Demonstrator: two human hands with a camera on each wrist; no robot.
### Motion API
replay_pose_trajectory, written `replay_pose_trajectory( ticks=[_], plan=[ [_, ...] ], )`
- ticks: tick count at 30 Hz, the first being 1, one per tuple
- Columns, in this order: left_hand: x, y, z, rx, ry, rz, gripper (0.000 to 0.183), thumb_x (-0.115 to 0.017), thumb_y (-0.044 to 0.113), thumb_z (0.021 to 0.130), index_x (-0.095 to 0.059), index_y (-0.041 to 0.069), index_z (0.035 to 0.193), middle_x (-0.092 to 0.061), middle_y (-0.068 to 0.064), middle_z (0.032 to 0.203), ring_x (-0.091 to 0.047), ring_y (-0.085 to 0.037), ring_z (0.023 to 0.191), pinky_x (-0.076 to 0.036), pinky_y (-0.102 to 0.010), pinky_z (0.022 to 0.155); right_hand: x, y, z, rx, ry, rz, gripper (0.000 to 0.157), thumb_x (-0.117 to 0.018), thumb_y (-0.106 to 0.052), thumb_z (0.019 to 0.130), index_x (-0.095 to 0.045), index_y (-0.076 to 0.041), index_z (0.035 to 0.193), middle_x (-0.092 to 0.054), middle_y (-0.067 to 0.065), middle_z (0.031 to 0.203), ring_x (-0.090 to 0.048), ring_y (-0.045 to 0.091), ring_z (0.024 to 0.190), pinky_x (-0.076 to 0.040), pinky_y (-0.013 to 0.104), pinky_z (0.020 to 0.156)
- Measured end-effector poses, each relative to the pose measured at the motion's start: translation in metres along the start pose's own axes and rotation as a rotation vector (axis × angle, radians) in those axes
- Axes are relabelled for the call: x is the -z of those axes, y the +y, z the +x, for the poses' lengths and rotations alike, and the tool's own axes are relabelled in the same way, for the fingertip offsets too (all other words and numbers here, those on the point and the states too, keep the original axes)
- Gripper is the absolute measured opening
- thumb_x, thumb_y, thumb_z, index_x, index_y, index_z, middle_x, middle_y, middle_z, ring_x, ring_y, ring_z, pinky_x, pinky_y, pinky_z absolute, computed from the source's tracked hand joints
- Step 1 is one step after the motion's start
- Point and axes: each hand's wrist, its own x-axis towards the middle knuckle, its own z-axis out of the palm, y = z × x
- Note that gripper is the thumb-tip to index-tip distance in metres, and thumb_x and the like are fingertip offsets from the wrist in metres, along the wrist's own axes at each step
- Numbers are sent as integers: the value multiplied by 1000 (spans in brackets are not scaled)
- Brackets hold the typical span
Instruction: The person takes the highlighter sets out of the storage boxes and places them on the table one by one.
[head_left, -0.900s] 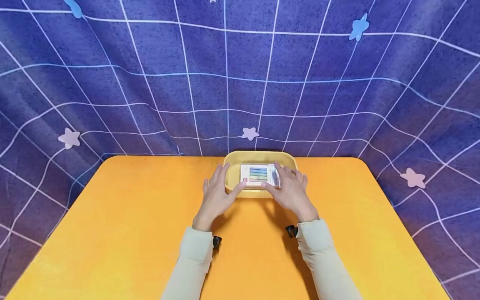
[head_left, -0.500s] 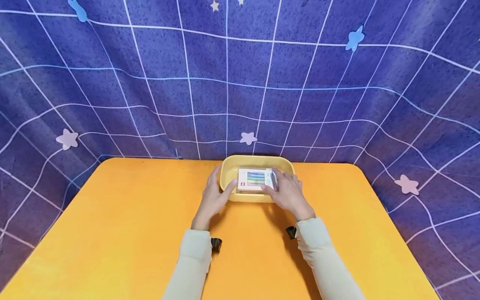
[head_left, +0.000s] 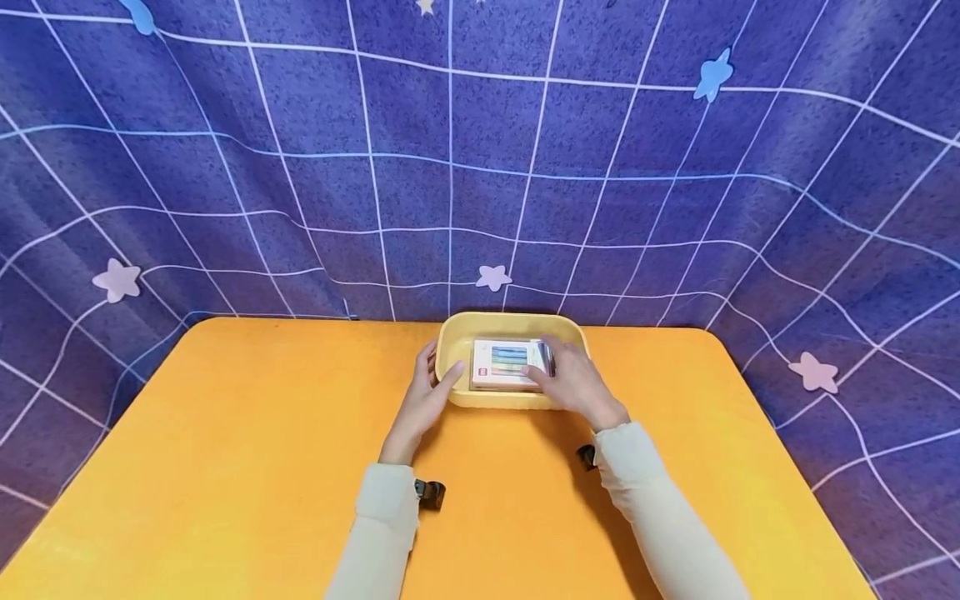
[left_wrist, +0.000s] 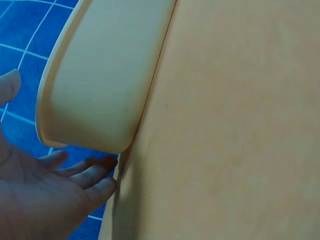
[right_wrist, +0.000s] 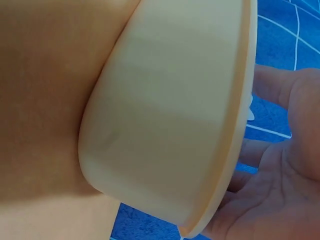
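Observation:
A pale yellow plastic basin (head_left: pixel 502 401) stands on the table near its far edge. Inside lies a white box (head_left: pixel 483 377) with a window showing coloured strips. My right hand (head_left: pixel 581 387) reaches over the basin's right rim and holds the box's right end, thumb on top and fingers on the far side. At the basin's left end is my left hand (head_left: pixel 420 408), its fingers outside the wall and its thumb over the rim, apart from the box. In the left wrist view the left fingers (left_wrist: pixel 92 176) are loosely extended beside the basin's rounded end.
The orange table (head_left: pixel 300 467) extends to both sides and toward me. Right behind the basin hangs a blue curtain (head_left: pixel 405 192) with white grid lines and stars. A black wrist camera (head_left: pixel 431 494) sticks out from the left cuff.
My left hand has drawn back to the left, its thumb moving away from the box and its fingers lowering outside the basin's end. The right hand stays at the box.

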Motion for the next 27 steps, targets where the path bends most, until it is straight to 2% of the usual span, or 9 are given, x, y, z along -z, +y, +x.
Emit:
replay_pose_trajectory(
  ticks=[2,4,6,8,10,14,18,21,27],
  plan=[
    [2,0,-1,19,-13,-39,83,-58,44,101,-8,15,162,-26,-18,164,-33,-35,151,-31,-51,123,1,1,4,-5,-9,12,68,-66,-39,95,-44,-2,149,-68,20,110,-65,34,101,-50,48,94],
    [3,1,-1,31,-14,-50,82,-58,43,101,-9,16,162,-26,-17,164,-32,-35,152,-29,-51,124,1,1,8,-19,-26,27,67,-65,-39,96,-44,-4,150,-65,13,92,-61,26,84,-49,43,81],
    [4,0,-1,33,-17,-54,81,-57,41,102,-9,15,162,-26,-17,165,-32,-35,152,-28,-52,124,2,2,11,-39,-51,39,67,-64,-39,97,-42,-6,151,-61,9,83,-56,22,74,-45,38,75],
    [5,0,-2,37,-17,-50,82,-58,40,102,-8,14,162,-25,-18,165,-31,-36,152,-28,-52,124,2,3,14,-52,-77,43,69,-63,-41,97,-40,-6,152,-62,9,86,-56,21,76,-47,38,79],
    [4,-2,-2,39,-18,-37,82,-58,38,102,-8,14,162,-23,-17,166,-29,-36,153,-26,-52,125,3,5,17,-48,-97,42,69,-62,-41,98,-40,-4,152,-68,13,98,-59,23,85,-50,42,87],
    [-2,-4,-3,25,-45,-22,85,-61,36,100,-6,15,162,-21,-16,167,-25,-34,155,-24,-51,126,4,10,23,-32,-111,20,62,-61,-40,99,-48,0,145,-70,18,112,-63,27,96,-51,47,96],
    [-9,-6,-4,46,-52,13,87,-63,40,99,-8,19,162,-23,-14,168,-25,-33,155,-23,-53,126,4,14,25,-42,-138,-1,55,-61,-38,99,-56,1,138,-73,11,86,-66,21,78,-53,42,86],
    [-11,-7,-6,63,-16,31,85,-64,39,98,-12,20,162,-27,-15,166,-29,-33,153,-25,-53,125,3,15,27,-42,-152,1,52,-62,-37,99,-58,1,134,-69,7,70,-64,18,66,-52,38,79],
    [-9,-8,-5,21,63,33,81,-65,33,98,-17,14,160,-35,-20,161,-36,-35,149,-29,-53,123,-2,8,31,-1,-114,-7,53,-68,-35,96,-60,2,132,-71,8,82,-64,21,79,-53,42,86]
  ],
)
